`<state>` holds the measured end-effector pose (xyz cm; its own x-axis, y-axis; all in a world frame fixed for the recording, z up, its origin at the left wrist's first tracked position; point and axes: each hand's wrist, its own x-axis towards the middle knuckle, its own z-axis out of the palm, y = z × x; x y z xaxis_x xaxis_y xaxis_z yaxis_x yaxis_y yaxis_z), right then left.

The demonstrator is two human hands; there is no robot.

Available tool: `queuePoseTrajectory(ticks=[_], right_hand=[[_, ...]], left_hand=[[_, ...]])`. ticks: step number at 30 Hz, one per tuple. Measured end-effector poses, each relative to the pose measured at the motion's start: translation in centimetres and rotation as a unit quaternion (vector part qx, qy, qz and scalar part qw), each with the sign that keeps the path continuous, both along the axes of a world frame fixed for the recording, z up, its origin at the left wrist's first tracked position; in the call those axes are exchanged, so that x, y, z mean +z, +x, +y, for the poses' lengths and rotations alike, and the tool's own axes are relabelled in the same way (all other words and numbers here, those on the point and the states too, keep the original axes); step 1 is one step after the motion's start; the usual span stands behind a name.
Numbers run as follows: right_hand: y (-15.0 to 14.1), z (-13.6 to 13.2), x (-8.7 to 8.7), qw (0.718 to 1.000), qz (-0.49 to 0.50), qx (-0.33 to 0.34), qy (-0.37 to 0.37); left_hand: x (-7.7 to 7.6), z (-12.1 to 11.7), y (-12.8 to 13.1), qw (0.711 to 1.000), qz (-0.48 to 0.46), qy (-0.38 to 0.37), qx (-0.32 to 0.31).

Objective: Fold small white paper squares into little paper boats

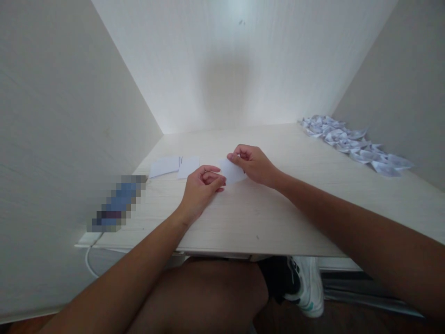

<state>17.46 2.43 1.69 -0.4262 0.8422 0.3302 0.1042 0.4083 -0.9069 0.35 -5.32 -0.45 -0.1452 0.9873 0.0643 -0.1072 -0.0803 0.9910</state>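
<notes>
A small white sheet of paper [232, 171] lies near the middle of the pale wooden desk [278, 208], held between both hands. My left hand [200, 188] pinches its near left corner with curled fingers. My right hand [253, 163] has its fingers bent over the sheet's far right edge. Two more white paper sheets [175, 166] lie flat side by side just left of the hands.
A heap of several folded white paper pieces [354, 144] runs along the right wall at the back right of the desk. A blurred blue object [116, 204] with a white cable [91, 260] sits at the desk's left front corner. Walls enclose the desk on three sides.
</notes>
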Motion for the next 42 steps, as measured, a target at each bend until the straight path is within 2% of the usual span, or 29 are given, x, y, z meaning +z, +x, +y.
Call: queuePoseTrajectory(ticks=[6,10,15,19,26,30,35,38,42], right_hand=[[0.5,0.2,-0.4,0.995,0.002,0.065,-0.076],[0.4,0.4,-1.0,0.987,0.016,0.068,-0.143],[0.2,0.5,-1.4,0.983,0.010,0.079,-0.166],[0.3,0.3,-1.1,0.982,0.005,0.088,-0.166],[0.6,0.1,-0.8,0.987,-0.015,0.094,-0.132],[0.6,0.0,-0.7,0.979,0.007,0.122,-0.161],[0.8,-0.2,0.3,0.961,0.100,0.152,-0.207],[0.7,-0.3,0.6,0.966,0.088,0.168,-0.173],[0.2,-0.6,0.3,0.990,0.037,0.117,-0.074]], left_hand=[[-0.4,0.1,-0.4,0.999,0.007,0.033,-0.004],[-0.9,-0.4,-0.9,0.991,0.090,0.092,-0.023],[-1.2,-0.8,-1.6,0.941,0.271,0.201,-0.035],[-1.3,-0.6,-2.2,0.920,0.309,0.240,-0.023],[-1.0,0.0,-2.7,0.927,0.286,0.243,0.004],[-0.8,0.0,-2.8,0.923,0.294,0.245,0.026],[-0.3,0.0,-2.7,0.956,0.182,0.219,0.069],[-0.2,0.0,-2.7,0.962,0.149,0.209,0.091],[-0.3,-0.1,-2.8,0.962,0.145,0.219,0.070]])
